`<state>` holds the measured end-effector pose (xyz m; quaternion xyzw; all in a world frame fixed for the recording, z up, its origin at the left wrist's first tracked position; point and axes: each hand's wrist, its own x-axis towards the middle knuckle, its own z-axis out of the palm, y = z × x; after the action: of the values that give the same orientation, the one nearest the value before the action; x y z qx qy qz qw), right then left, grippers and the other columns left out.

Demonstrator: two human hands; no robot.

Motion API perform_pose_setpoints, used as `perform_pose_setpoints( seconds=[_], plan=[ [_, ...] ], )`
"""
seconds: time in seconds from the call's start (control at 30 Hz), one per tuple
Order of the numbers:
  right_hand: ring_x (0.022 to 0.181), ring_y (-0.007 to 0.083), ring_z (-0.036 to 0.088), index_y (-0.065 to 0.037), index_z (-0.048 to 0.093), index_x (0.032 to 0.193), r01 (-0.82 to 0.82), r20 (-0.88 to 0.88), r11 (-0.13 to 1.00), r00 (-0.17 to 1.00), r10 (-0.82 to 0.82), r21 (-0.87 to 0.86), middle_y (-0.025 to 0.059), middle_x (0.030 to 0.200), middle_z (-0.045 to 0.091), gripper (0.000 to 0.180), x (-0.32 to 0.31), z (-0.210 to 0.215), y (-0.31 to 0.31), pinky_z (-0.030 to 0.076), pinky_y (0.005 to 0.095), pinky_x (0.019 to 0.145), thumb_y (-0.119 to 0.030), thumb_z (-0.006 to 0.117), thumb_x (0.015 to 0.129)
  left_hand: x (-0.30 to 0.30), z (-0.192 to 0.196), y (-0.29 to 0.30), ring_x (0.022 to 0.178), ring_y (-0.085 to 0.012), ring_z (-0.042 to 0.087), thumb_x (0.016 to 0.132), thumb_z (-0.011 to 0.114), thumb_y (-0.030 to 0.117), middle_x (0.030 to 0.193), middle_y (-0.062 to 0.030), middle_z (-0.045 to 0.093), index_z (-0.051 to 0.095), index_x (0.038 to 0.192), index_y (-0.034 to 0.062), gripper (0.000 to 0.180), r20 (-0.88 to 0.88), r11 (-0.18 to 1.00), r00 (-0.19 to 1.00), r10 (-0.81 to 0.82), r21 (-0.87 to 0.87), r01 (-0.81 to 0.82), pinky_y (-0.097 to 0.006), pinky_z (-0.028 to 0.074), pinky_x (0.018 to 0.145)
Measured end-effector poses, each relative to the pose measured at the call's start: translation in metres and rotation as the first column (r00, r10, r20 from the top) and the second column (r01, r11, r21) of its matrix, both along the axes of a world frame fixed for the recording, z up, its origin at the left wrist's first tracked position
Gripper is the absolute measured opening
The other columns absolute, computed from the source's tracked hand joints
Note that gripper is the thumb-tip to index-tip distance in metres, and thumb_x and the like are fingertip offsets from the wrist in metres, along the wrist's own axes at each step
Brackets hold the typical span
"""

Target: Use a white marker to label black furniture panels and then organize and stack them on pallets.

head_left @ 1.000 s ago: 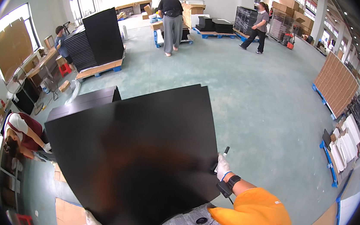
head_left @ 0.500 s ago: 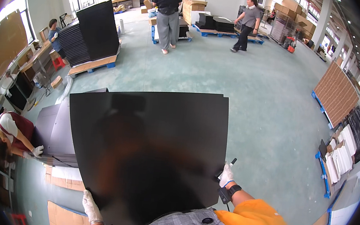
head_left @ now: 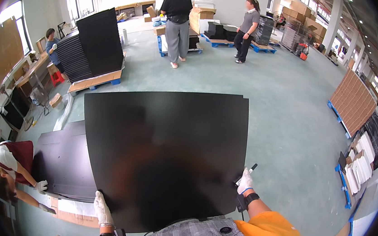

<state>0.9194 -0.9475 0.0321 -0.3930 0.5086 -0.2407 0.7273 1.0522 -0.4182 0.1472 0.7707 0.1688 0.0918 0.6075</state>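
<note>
Large black panel [head_left: 162, 156] held flat in front of chest, over green floor [head_left: 288, 123]. Left hand [head_left: 102, 209], white glove, clamped on panel's near left edge. Right hand [head_left: 245, 182], white glove, gripping near right edge plus thin black pen-like tool [head_left: 247, 171]; hands well apart. Stack of black panels [head_left: 64, 165] lower left, partly under held panel; co-worker's gloved hand [head_left: 41, 185] touching stack edge. Upright black panels on pallet [head_left: 98, 45] far left. Two people standing by pallets [head_left: 214, 41] in background.
</note>
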Motion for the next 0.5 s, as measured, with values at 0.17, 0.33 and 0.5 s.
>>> perform_pose_setpoints(
  seconds=[0.17,0.33,0.5],
  plan=[
    [0.068,0.0101,0.052,-0.013,0.060,0.100,-0.140,0.018,0.990,0.990,0.139,0.012,-0.0032,0.083,0.058,0.040,0.061,0.021,0.005,0.042,0.0269,0.060,-0.050,0.049,0.090,0.043,0.007,0.006,0.107,-0.0167,0.048,0.095,0.045,0.042,0.120,-0.0106,0.054,0.047,0.125,-0.0075,0.058,-0.022,1.000,0.999,0.025,-0.004,-0.025,-0.029,0.035,0.096],
    [0.051,0.0097,0.045,-0.011,0.058,0.081,-0.189,-0.099,0.980,0.978,0.182,-0.060,-0.0029,0.062,0.046,0.046,0.141,0.021,0.007,0.037,0.0276,0.047,-0.055,0.049,0.087,0.068,-0.010,0.012,0.109,-0.0174,0.048,0.094,0.045,0.044,0.122,-0.0110,0.053,0.046,0.126,-0.0071,0.060,-0.040,0.996,0.995,0.089,0.025,-0.088,-0.029,0.035,0.097],
    [0.050,0.0109,0.044,-0.009,0.057,0.080,-0.332,-0.191,0.938,0.932,0.310,-0.100,-0.0020,0.060,0.045,0.048,0.246,0.014,-0.010,0.036,0.0295,0.047,-0.056,0.050,0.085,0.092,0.000,-0.006,0.110,-0.0198,0.049,0.092,0.044,0.052,0.123,-0.0117,0.054,0.047,0.127,-0.0036,0.066,-0.110,0.956,0.950,0.293,0.018,-0.293,-0.030,0.036,0.097]
  ],
)
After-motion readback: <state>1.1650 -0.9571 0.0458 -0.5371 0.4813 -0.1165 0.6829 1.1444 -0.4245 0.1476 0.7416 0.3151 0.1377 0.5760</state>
